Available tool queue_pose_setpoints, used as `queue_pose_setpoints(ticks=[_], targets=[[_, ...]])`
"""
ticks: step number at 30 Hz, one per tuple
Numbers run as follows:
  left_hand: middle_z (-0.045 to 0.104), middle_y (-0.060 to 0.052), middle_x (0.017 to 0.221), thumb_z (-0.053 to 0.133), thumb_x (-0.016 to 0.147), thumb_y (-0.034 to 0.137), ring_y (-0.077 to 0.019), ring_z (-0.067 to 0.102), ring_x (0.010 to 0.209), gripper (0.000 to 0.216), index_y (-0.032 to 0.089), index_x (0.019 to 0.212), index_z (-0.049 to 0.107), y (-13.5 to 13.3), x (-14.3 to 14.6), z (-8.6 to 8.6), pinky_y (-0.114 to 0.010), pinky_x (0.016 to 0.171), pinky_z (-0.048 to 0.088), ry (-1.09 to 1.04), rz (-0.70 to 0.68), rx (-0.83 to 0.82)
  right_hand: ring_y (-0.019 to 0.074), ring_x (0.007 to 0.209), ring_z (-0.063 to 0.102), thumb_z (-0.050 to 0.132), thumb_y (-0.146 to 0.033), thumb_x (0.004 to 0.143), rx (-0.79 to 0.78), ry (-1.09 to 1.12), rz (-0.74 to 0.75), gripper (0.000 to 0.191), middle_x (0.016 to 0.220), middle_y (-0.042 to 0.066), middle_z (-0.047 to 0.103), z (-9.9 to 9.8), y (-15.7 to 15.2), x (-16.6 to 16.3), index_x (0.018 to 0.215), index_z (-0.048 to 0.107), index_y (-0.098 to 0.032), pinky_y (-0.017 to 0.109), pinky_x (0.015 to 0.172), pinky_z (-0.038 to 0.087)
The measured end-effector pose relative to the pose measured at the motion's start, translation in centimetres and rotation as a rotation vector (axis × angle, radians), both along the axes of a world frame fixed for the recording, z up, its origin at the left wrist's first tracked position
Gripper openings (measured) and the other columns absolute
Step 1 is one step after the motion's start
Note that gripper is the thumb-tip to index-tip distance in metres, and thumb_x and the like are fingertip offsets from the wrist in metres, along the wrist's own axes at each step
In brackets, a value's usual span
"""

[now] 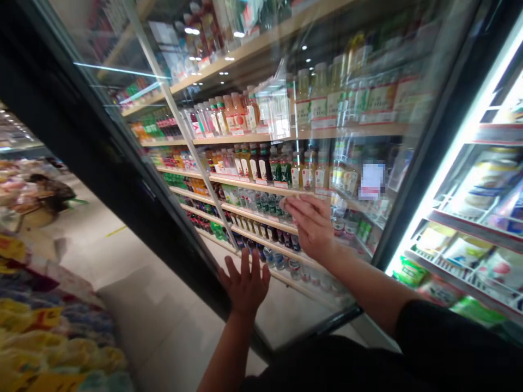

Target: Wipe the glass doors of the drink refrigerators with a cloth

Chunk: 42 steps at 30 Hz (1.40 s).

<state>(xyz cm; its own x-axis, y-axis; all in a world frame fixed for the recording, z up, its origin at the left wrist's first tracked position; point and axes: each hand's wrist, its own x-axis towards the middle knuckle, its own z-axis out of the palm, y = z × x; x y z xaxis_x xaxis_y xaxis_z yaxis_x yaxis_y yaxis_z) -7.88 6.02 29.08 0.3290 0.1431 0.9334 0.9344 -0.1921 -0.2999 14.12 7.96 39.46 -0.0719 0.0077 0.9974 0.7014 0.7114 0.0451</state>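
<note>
A glass fridge door [281, 321] in a dark frame stands swung open before me. My left hand [246, 286] is open, fingers spread, at the lower left part of the pane by the dark frame. Higher and to the right, my right hand [311, 226] is at the glass with its fingers pressed together and pointing left. Whatever may lie under those fingers is hidden, and the fingertips are slightly blurred. Rows of drink bottles [239, 114] on wooden shelves [253, 184] show in the pane, mixed with reflections.
To the right, the lit fridge interior [469, 223] holds packaged goods on wire-edged shelves. A stack of yellow packages [61, 348] fills the lower left. Pale floor [143, 305] runs between it and the door. Farther back, a person in dark clothing [53, 193] is bent low.
</note>
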Motion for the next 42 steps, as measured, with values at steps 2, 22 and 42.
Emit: queue_pose_setpoints(ticks=[2, 22, 42], targets=[[0.041, -0.021, 0.164, 0.069, 0.096, 0.028, -0.0421, 0.01, 0.161, 0.08, 0.01, 0.165, 0.033, 0.1, -0.1, 0.0, -0.062, 0.131, 0.011, -0.002, 0.003, -0.007, 0.0203, 0.123, 0.064, 0.051, -0.013, 0.106, -0.002, -0.1, 0.005, 0.043, 0.126, 0.001, 0.079, -0.6, -0.3, -0.3, 0.144, 0.064, -0.027, 0.039, 0.103, 0.05], [0.032, -0.02, 0.169, 0.072, 0.093, 0.026, -0.0416, 0.01, 0.161, 0.084, 0.015, 0.166, 0.031, 0.6, -0.4, -0.1, -0.066, 0.13, 0.013, -0.003, -0.024, -0.013, 0.0182, 0.132, 0.058, 0.048, -0.013, 0.106, -0.005, -0.086, -0.009, 0.055, 0.14, -0.003, 0.072, 2.9, 0.8, -1.2, 0.156, 0.05, -0.033, 0.041, 0.109, 0.05], [0.033, -0.019, 0.169, 0.072, 0.093, 0.025, -0.0422, 0.01, 0.161, 0.084, 0.017, 0.166, 0.031, 1.2, -0.8, -0.4, -0.067, 0.129, 0.014, -0.008, -0.028, -0.011, 0.0194, 0.126, 0.059, 0.048, -0.013, 0.106, -0.013, -0.034, -0.062, 0.046, 0.128, 0.0, 0.078, -0.6, 0.3, -1.1, 0.148, 0.061, -0.028, 0.038, 0.107, 0.047]])
